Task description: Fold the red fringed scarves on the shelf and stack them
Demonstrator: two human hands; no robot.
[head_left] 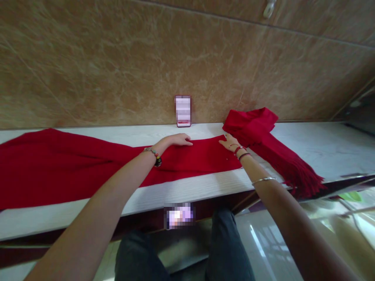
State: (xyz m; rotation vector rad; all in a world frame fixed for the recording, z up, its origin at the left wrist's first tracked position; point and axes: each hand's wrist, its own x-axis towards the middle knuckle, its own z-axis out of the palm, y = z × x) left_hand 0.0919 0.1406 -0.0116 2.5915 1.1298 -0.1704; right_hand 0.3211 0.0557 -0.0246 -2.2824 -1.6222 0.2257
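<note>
A long red cloth (199,156) lies stretched along the white wood-grain surface, flat in the middle and loosely rumpled toward the left. On its far edge rests my left hand (180,139), fingers extended and thumb apart. My right hand (230,142) touches the far corner of the cloth's right end, with thumb and fingers spread. Just beyond that hand a folded red scarf (258,132) lies with its fringe hanging toward the near edge. Whether the scarf and the flat cloth are one piece I cannot tell.
A phone (183,111) leans upright against the brown marbled wall (117,70), its screen blurred. The white surface (187,191) is narrow and ends just before my knees. A pixelated patch (179,216) covers something at the front edge. A green item (351,196) shows at lower right.
</note>
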